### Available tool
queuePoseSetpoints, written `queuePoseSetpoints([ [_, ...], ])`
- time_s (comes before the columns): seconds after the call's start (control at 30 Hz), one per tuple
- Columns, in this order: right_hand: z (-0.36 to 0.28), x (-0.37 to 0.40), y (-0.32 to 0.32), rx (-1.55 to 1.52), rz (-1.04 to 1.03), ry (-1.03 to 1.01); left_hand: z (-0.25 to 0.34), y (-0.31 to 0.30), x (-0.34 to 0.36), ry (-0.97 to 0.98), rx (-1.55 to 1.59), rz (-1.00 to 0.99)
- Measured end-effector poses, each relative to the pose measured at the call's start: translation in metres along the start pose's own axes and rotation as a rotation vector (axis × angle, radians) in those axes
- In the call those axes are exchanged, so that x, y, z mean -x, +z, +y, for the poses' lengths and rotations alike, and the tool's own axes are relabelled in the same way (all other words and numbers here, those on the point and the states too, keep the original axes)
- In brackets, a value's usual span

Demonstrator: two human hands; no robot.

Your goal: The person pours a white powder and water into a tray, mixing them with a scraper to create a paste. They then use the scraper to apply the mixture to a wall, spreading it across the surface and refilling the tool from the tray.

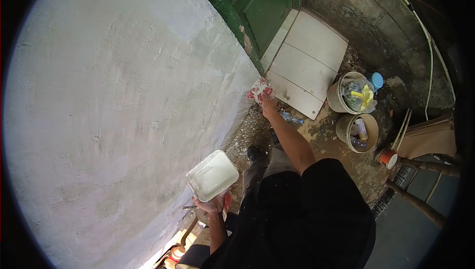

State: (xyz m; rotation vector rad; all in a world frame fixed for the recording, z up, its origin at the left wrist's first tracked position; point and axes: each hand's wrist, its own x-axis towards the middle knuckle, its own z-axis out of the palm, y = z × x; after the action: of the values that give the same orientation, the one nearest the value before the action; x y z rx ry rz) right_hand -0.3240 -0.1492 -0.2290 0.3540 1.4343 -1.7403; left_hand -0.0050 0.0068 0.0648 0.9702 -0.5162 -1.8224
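Observation:
My left hand [212,204] supports a white rectangular tray [213,175] from below, close to the wall. White paste coats the inside of the tray. A bit of something red [227,201] shows beside this hand, mostly hidden. With my arm stretched out, my right hand [267,103] grips a flat red scraper [259,91] smeared with white, right at the wall's edge near the green door frame. The rough wall [123,96] is covered with uneven whitish and grey smears.
A green door [262,12] stands beyond the wall's edge, with white panels [307,56] before it. Two buckets [336,98] of plastic waste, a clear bottle [291,117], an orange can [387,158] and wooden poles [420,204] are to the right.

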Motion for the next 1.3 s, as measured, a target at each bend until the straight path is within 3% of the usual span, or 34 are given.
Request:
queuePoseSetpoints([
  [0.2,-0.007,-0.055,0.033,0.229,-0.042,-0.114,0.002,-0.003,0.000,0.007,0.032,0.054],
  [0.5,-0.001,-0.091,0.096,0.242,0.048,-0.227,0.011,0.018,-0.008,0.011,0.055,0.105],
  [0.7,-0.020,-0.084,0.112,0.075,-0.187,-0.047,0.012,0.020,-0.013,0.005,0.076,0.101],
  [1.0,-0.041,-0.054,0.092,0.093,-0.364,-0.118,0.016,0.008,-0.026,-0.021,0.018,0.097],
  [1.2,-0.047,-0.027,0.053,0.273,-0.020,-0.312,0.016,0.019,-0.041,-0.060,0.079,-0.003],
  [1.3,-0.053,-0.022,0.053,0.302,0.131,-0.061,0.015,0.024,-0.044,-0.050,0.099,0.009],
])
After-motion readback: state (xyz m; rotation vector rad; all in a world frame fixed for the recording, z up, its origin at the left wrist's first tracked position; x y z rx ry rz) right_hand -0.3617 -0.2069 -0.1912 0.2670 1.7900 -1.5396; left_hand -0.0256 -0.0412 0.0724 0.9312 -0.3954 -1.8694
